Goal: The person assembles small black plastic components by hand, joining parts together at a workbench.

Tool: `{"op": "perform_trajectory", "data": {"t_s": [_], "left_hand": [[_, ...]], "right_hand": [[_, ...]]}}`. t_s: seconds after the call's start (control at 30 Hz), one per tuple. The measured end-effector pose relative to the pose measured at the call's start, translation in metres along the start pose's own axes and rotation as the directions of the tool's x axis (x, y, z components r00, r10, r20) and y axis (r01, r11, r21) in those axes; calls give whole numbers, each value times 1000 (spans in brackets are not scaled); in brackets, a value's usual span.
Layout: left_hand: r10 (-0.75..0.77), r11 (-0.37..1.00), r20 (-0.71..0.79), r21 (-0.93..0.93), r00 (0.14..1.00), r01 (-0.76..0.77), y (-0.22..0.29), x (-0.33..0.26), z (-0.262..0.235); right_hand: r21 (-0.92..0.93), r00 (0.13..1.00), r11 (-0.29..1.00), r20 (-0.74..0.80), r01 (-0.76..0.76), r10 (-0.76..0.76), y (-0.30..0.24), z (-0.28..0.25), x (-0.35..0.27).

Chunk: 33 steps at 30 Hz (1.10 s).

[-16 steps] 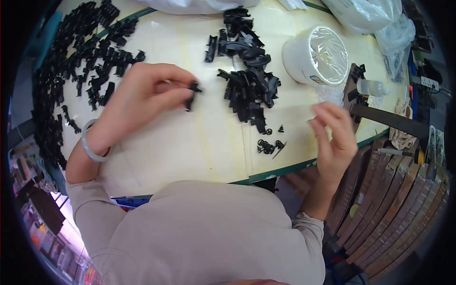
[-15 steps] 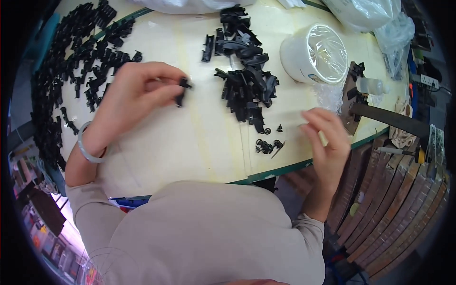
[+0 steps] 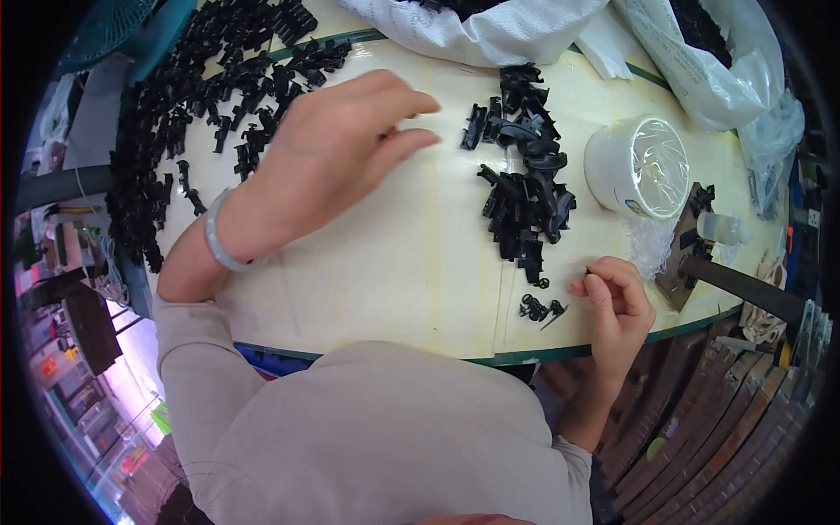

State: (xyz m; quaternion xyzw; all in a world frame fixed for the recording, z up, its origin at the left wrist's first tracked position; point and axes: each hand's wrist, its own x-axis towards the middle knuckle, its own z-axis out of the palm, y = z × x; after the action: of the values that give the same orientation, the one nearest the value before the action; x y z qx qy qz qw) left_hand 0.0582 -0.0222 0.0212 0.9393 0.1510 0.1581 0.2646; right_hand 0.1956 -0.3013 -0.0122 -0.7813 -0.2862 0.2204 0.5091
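Note:
My left hand [image 3: 337,144] hovers over the table between two groups of black plastic parts. Its thumb and forefinger are apart with nothing seen between their tips; the other fingers are hidden. My right hand [image 3: 619,306] is at the front right, its fingertips pinched on a small black plastic piece [image 3: 588,271] that barely shows. Just left of it lies a small cluster of black wheel-like pieces [image 3: 532,307], with a thin pointed bit beside them. Beyond them is a pile of larger black plastic parts [image 3: 529,197], some curved and some clip-shaped.
Many black parts [image 3: 144,166] cover the table's left side. A white tub [image 3: 604,171] with clear plastic film stands at the right, near a small clear bottle [image 3: 722,228] and a dark lever [image 3: 744,284]. White sacks [image 3: 490,35] lie along the far edge.
The black part in my left fingers no longer shows there, and those fingers have spread. My right hand has closed in a pinch; a small piece beside the cluster is gone. The view has shifted.

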Motion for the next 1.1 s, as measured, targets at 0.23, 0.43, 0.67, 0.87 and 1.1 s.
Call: {"op": "perform_trajectory", "data": {"t_s": [0.23,0.43,0.67,0.87,1.1], "left_hand": [[60,998,71,-40,996,-57,-17,33,38],[-145,951,254,-231,956,206,-7,33,36],[-187,783,336,-516,923,346,0,17,32],[-103,337,605,-725,789,600,6,7,24],[-96,110,688,-711,719,695,14,7,17]], "right_hand": [[901,969,380,136,-208,207,20,0,1],[965,967,174,161,-196,199,17,3,1],[921,971,363,56,-141,234,7,4,-4],[852,992,516,32,-90,120,3,5,-2],[764,989,635,22,-111,147,0,1,1]]}}
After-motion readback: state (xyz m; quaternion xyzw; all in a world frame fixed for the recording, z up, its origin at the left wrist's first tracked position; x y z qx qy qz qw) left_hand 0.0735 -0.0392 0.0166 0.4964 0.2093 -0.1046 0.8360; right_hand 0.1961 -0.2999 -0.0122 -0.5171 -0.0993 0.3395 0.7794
